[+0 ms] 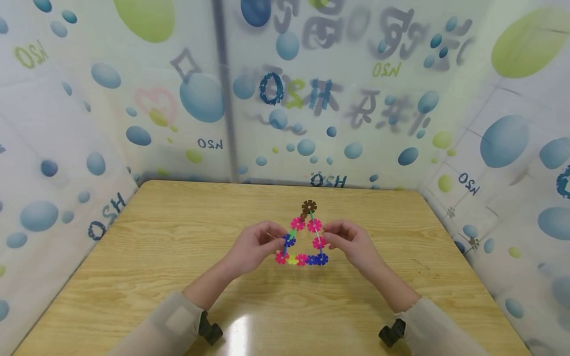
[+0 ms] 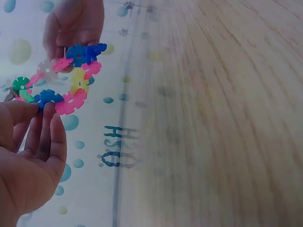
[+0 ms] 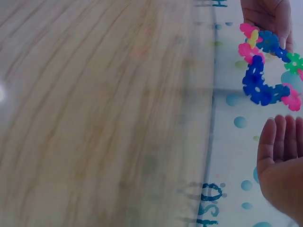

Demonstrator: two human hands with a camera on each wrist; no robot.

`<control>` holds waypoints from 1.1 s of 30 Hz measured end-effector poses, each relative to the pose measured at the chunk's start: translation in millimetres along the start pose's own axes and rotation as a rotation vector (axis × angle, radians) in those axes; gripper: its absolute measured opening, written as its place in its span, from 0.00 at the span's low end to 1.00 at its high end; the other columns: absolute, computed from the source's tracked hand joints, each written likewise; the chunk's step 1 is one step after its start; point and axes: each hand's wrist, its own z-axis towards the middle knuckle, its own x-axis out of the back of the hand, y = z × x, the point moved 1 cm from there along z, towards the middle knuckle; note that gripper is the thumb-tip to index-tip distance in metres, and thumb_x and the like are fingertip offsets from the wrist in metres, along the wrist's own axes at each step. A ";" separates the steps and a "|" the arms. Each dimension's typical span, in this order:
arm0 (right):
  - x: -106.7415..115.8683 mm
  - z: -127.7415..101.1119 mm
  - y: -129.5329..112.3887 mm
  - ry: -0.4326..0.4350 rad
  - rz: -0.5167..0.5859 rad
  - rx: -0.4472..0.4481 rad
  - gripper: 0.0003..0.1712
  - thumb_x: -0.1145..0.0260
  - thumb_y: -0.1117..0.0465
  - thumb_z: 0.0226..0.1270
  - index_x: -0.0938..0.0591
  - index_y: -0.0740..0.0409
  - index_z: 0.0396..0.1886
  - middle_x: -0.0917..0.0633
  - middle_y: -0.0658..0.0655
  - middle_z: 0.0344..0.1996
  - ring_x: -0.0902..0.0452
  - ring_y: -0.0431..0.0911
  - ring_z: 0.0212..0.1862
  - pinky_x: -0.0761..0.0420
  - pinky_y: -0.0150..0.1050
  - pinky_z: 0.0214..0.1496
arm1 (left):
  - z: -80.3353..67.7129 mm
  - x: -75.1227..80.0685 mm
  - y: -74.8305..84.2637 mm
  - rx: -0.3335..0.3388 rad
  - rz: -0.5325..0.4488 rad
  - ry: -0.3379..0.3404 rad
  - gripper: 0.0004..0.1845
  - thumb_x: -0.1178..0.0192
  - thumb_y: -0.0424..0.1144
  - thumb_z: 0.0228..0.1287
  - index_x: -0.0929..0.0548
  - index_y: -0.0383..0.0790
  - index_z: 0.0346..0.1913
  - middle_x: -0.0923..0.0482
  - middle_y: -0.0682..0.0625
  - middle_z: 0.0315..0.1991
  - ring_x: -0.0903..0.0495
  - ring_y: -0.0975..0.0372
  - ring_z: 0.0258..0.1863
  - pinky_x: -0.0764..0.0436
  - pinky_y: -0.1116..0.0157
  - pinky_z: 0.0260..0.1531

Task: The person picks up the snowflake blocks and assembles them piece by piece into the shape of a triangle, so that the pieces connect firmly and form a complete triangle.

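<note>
A triangle frame of interlocked plastic snowflake discs, in pink, blue, yellow, green and white with a brown disc at its tip, hangs just above the wooden table. My left hand pinches its left side at a blue disc. My right hand pinches the right side by a pink disc. The left wrist view has the frame between my left fingers and the right hand. In the right wrist view, the frame sits above my right fingers.
Translucent sheet walls printed with blue and green bubbles close the table in at the back, left and right. Black camera mounts sit on both wrists near the table's front edge.
</note>
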 end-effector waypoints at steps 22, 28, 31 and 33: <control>6.0 7.3 13.7 -0.041 -0.094 -0.021 0.17 0.29 0.55 0.82 0.14 0.52 0.64 0.11 0.69 0.51 0.13 0.54 0.48 0.10 0.51 0.55 | 20.1 2.1 -13.1 0.029 -0.011 0.001 0.16 0.32 0.34 0.78 0.12 0.44 0.64 0.11 0.47 0.52 0.12 0.56 0.51 0.09 0.54 0.54; 6.4 9.5 17.0 -0.041 -0.109 -0.048 0.16 0.31 0.57 0.83 0.13 0.52 0.64 0.10 0.62 0.46 0.14 0.54 0.47 0.10 0.51 0.53 | 22.9 2.3 -17.8 0.014 0.026 -0.041 0.19 0.30 0.30 0.73 0.12 0.40 0.64 0.12 0.45 0.55 0.14 0.58 0.53 0.11 0.66 0.52; 7.0 10.0 18.1 -0.039 -0.108 -0.061 0.16 0.31 0.57 0.83 0.13 0.52 0.64 0.10 0.63 0.48 0.15 0.54 0.46 0.10 0.50 0.52 | 25.4 1.5 -20.5 0.018 0.068 -0.025 0.17 0.29 0.31 0.74 0.11 0.40 0.62 0.11 0.46 0.53 0.13 0.59 0.51 0.11 0.66 0.51; 7.4 10.5 19.0 -0.037 -0.113 -0.075 0.16 0.31 0.57 0.83 0.13 0.52 0.64 0.10 0.63 0.48 0.15 0.53 0.46 0.11 0.49 0.52 | 27.5 0.9 -22.4 0.019 0.091 -0.010 0.15 0.29 0.32 0.74 0.11 0.41 0.61 0.10 0.47 0.50 0.12 0.59 0.50 0.10 0.66 0.50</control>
